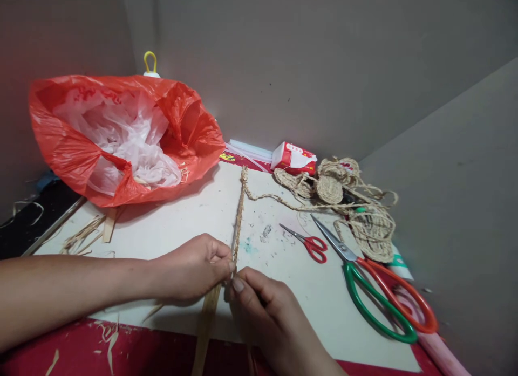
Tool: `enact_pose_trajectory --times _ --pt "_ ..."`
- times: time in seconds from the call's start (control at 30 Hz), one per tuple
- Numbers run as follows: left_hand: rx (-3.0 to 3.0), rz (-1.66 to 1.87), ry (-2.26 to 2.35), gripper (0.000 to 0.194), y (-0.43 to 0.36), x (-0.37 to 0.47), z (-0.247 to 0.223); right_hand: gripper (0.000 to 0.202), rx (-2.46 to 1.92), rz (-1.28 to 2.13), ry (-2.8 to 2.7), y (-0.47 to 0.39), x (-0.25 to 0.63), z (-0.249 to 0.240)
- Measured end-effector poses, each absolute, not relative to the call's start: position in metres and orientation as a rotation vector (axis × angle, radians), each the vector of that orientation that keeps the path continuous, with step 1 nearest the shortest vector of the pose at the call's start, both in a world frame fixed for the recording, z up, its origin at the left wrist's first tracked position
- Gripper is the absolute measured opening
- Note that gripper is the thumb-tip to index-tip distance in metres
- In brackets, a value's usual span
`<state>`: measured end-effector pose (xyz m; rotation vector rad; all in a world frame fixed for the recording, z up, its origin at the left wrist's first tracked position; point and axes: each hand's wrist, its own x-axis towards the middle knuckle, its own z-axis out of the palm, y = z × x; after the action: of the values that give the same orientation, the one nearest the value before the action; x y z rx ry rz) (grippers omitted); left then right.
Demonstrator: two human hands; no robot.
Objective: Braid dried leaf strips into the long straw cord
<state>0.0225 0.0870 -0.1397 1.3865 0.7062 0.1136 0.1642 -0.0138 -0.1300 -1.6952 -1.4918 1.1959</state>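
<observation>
My left hand (198, 268) is closed, thumb and fingers pinching the lower end of a braided straw cord (239, 219). My right hand (267, 311) is closed in a pinch right beside it, at the same end; the fibre between its fingertips is mostly hidden. The cord runs straight away from me across the white board, then bends right toward coiled straw rope (329, 188). A thin, straight edge shows along the cord's left side. Below my hands a flat tan strip (207, 322) extends toward the front edge.
A red plastic bag (194, 141) holding white plastic stands at the back left. Small red-handled scissors (313, 247) and large green-and-orange scissors (364, 276) lie right of my hands. A red tissue pack (293, 157) sits by the wall. Straw scraps (83, 233) lie left on the white board (283, 289).
</observation>
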Motion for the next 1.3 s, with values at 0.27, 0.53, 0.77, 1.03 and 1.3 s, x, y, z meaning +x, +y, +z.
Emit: enact_pose_trajectory --times 0.27,0.53,0.77,1.03,1.3 --pt "1.227 0.153 0.612 0.029 0.081 0.023 -0.135 0.017 -1.808 0.740 -1.874 -0.024 0.158 -0.149" --pt "1.174 0.093 0.697 0.023 0.082 0.025 -0.129 0.026 -1.736 0.929 -2.177 -0.024 0.145 -0.150" --pt "1.241 0.127 0.626 0.030 0.088 0.022 -0.124 0.023 -1.575 0.930 -1.598 -0.038 0.187 -0.125" --pt "1.171 0.194 0.462 0.031 0.086 0.024 -0.129 0.034 -1.445 1.475 -0.866 0.001 0.174 -0.130" --pt "1.384 0.044 0.545 0.023 0.090 0.021 -0.131 0.043 -1.400 1.762 -1.043 0.001 0.184 -0.142"
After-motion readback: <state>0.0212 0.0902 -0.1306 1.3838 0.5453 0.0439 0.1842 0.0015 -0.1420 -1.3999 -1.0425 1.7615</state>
